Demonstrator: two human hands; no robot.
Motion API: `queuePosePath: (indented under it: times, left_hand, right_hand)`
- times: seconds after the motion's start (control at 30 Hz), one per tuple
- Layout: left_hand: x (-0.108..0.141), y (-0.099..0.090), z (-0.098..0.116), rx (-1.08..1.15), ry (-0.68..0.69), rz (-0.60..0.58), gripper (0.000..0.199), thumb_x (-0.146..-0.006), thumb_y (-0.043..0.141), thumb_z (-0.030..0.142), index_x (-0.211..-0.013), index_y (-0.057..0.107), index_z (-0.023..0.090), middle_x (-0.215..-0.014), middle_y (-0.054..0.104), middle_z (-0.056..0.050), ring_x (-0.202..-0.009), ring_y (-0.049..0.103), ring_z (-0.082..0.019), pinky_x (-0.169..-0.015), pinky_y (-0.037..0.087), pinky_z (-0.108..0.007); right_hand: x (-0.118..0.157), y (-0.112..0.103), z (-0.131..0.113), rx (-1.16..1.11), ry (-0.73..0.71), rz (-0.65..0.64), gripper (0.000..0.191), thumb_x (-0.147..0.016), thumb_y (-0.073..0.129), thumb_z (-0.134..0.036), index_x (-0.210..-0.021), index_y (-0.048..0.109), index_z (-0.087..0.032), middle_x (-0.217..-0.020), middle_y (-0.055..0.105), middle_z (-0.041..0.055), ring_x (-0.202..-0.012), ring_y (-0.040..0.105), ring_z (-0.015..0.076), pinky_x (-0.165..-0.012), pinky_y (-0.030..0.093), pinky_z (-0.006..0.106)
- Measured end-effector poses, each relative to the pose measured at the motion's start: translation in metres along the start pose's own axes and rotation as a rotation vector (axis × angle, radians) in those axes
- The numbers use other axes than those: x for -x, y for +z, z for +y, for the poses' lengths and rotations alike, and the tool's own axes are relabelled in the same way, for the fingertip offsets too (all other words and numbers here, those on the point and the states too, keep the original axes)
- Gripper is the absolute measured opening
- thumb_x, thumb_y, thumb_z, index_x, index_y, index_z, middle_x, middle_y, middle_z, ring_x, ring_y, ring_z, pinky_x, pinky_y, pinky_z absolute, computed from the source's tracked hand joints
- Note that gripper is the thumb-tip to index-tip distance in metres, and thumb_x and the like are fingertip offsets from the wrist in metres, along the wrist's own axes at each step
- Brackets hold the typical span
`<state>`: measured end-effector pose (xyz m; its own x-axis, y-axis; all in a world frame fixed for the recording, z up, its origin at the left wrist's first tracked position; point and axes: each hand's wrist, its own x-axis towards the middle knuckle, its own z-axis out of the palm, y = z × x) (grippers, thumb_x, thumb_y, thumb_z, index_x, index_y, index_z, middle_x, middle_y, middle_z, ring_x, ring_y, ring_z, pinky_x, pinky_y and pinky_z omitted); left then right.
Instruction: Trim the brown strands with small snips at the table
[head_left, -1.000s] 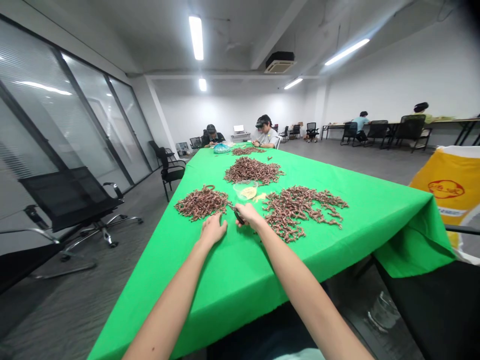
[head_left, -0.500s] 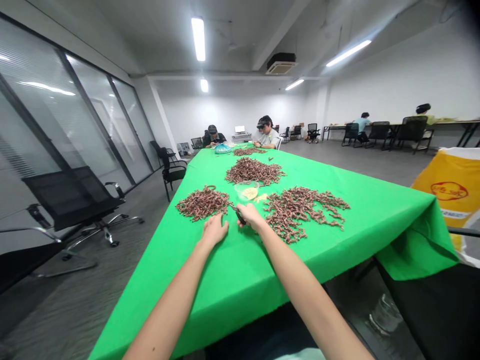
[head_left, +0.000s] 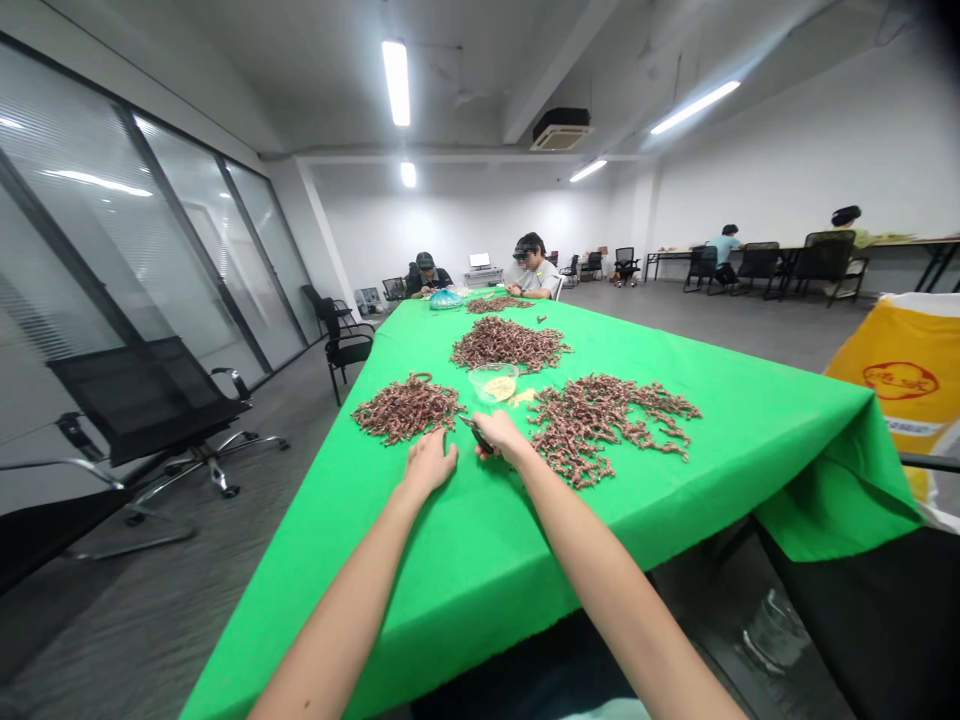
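Note:
My left hand [head_left: 430,462] rests on the cloth at the near edge of the left pile of brown, knobbly, root-like pieces [head_left: 409,408]. Its thumb stands apart from the fingers, and I see nothing held; the fingertips are partly hidden. My right hand [head_left: 498,432] is closed around a small scissors-like tool [head_left: 480,436] with dark handles. The tool's metal tip points up and left, just right of the left pile. Beyond that hand stands a clear bowl [head_left: 493,384] with pale bits inside, and more pale bits [head_left: 523,397] lie beside it.
A green cloth [head_left: 450,580] covers the table. More brown pieces form a spread-out right pile [head_left: 581,425] and a middle pile [head_left: 510,344]. Two people sit at the far end near a blue plastic bag [head_left: 445,298]. A yellow sack [head_left: 892,370] stands off the right edge.
The tool's tip has drawn slightly down, a little away from the left pile. My left hand stays almost where it was.

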<state>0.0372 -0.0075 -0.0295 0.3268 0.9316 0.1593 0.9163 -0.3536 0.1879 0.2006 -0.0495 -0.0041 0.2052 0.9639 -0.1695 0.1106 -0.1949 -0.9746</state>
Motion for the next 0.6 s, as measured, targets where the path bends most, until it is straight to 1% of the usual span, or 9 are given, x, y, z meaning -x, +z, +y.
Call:
queuePosePath:
  times: [0.2, 0.27, 0.43, 0.6]
  left_hand:
    - [-0.002, 0.002, -0.001, -0.01, 0.008, 0.012, 0.054, -0.098, 0.046, 0.038, -0.146, 0.051, 0.013, -0.139, 0.063, -0.02, -0.13, 0.058, -0.031, -0.11, 0.04, -0.038]
    - [-0.002, 0.003, 0.0, -0.009, 0.013, 0.018, 0.055, -0.098, 0.046, 0.038, -0.146, 0.051, 0.013, -0.14, 0.062, -0.02, -0.131, 0.057, -0.03, -0.11, 0.04, -0.037]
    - [0.0, 0.003, 0.002, -0.024, 0.006, 0.036, 0.056, -0.098, 0.046, 0.037, -0.148, 0.049, 0.011, -0.152, 0.053, -0.02, -0.145, 0.045, -0.029, -0.119, 0.031, -0.037]
    - [0.002, 0.003, 0.004, -0.066, -0.007, 0.068, 0.055, -0.097, 0.045, 0.038, -0.144, 0.053, 0.009, -0.155, 0.049, -0.02, -0.154, 0.029, -0.031, -0.123, 0.026, -0.043]
  right_hand:
    - [0.0, 0.001, 0.0, 0.005, -0.03, -0.012, 0.028, -0.09, 0.052, -0.038, -0.073, 0.058, -0.017, -0.05, 0.064, 0.0083, -0.039, 0.058, 0.0181, -0.034, 0.035, 0.023]
    - [-0.002, 0.002, 0.001, 0.008, -0.053, -0.01, 0.029, -0.09, 0.053, -0.039, -0.071, 0.058, -0.017, -0.049, 0.064, 0.0079, -0.039, 0.058, 0.0175, -0.034, 0.035, 0.023]
    - [-0.006, 0.004, 0.003, 0.009, -0.116, 0.04, 0.032, -0.091, 0.051, -0.039, -0.067, 0.057, -0.019, -0.046, 0.059, 0.0035, -0.037, 0.053, 0.0146, -0.036, 0.037, 0.022]
    - [-0.012, 0.003, 0.005, 0.014, -0.172, 0.098, 0.039, -0.093, 0.048, -0.04, -0.06, 0.054, -0.02, -0.046, 0.058, 0.0027, -0.039, 0.052, 0.0122, -0.043, 0.043, 0.021]
